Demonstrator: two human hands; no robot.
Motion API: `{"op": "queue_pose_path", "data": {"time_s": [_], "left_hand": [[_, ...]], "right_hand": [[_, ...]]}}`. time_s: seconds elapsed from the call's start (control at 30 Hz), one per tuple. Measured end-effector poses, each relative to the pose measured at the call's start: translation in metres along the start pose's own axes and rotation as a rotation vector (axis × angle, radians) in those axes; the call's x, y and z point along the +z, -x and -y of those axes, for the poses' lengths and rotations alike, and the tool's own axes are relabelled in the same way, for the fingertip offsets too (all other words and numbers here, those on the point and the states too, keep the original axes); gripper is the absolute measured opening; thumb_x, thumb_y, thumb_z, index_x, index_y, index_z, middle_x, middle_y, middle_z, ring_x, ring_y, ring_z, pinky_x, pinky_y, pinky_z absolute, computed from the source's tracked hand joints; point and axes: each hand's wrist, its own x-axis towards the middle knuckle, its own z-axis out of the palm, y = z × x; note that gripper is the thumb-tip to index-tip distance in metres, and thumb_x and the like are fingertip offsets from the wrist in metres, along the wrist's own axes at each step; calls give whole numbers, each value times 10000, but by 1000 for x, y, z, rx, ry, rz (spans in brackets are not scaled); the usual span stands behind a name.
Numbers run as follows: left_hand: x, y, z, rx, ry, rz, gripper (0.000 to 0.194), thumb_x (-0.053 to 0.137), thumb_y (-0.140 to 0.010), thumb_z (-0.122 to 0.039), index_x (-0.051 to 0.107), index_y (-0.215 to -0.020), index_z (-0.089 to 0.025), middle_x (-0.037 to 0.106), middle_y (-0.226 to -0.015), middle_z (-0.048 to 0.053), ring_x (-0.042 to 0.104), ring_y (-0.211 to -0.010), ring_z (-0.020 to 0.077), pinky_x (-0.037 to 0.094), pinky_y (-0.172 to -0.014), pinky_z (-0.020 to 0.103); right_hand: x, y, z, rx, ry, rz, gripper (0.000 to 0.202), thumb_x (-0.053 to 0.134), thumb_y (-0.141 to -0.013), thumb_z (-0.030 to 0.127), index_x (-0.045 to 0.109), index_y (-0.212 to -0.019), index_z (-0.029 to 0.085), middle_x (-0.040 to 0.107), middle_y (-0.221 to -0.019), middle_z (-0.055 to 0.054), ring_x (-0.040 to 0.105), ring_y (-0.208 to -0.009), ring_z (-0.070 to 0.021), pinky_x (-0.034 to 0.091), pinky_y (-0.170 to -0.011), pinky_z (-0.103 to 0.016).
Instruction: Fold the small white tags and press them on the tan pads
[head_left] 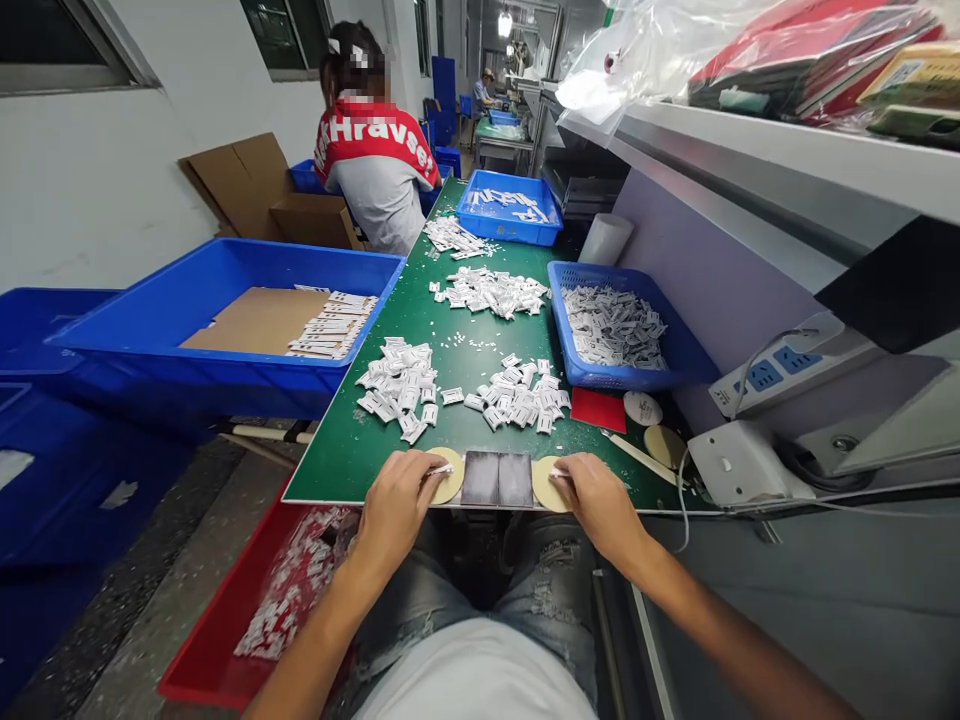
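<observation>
My left hand [405,487] pinches a small white plastic piece [439,469] over a round tan pad [452,480] at the table's front edge. Over a second tan pad [545,487], my right hand [590,487] grips another small white piece [557,473]. Two dark grey rectangular plates [497,478] lie side by side between the pads. Beyond them are two heaps of white plastic pieces, a left heap [401,385] and a right heap [521,397]. The fingers partly cover both held pieces.
A blue basket [637,378] of white pieces stands right, near a red square [598,410] and a knife-like tool [641,455]. Left is a large blue bin [217,350]; below it, a red bin [202,640]. A co-worker [375,170] sits beyond. A power strip [795,365] is at right.
</observation>
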Motion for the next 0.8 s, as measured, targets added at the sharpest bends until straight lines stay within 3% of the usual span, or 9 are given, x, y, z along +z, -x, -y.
{"op": "queue_pose_path", "data": {"time_s": [0.07, 0.17, 0.23, 0.43, 0.63, 0.8], "left_hand": [[0, 3, 0, 12, -14, -17, 160, 548, -932, -279, 694, -983, -234, 694, -957, 70, 566, -911, 235, 429, -832, 357], [-2, 9, -2, 28, -59, -26, 179, 537, -939, -249, 689, -1032, -246, 671, -992, 79, 562, -942, 242, 428, -836, 353], [-3, 11, -5, 32, -83, -15, 199, 523, -943, -227, 681, -1062, -251, 658, -1001, 83, 558, -947, 245, 428, -832, 352], [-4, -4, -7, 67, -148, 50, 177, 509, -942, -178, 669, -1006, -219, 649, -911, 73, 548, -875, 235, 415, -781, 341], [-15, -5, -2, 157, -263, 146, 153, 510, -958, -224, 660, -966, -193, 634, -876, 72, 531, -872, 229, 412, -778, 345], [-19, -9, -3, 158, -335, 101, 168, 518, -957, -254, 667, -900, -199, 626, -825, 68, 506, -824, 236, 401, -742, 359]], "right_hand": [[1, 6, -3, -67, 13, -14, 181, 464, -969, 189, 633, -1033, 191, 678, -979, -112, 599, -869, -234, 473, -774, -362], [-2, 11, -5, -77, 96, -8, 317, 391, -969, 116, 619, -1176, 189, 654, -1119, -148, 591, -931, -241, 470, -763, -360], [-5, 11, -6, -91, 132, -4, 350, 381, -962, 91, 609, -1212, 180, 653, -1101, -148, 580, -935, -242, 463, -756, -357], [-3, 4, -7, -117, 151, -31, 199, 481, -969, 155, 664, -1046, 174, 696, -993, -107, 547, -826, -218, 410, -749, -355], [-5, 12, 0, -103, 107, -24, 196, 494, -964, 155, 665, -1055, 181, 698, -981, -108, 555, -830, -221, 383, -737, -355], [-5, 3, 1, -61, 150, -9, 238, 445, -983, 178, 682, -1000, 191, 691, -961, -107, 541, -823, -224, 347, -702, -360]]}}
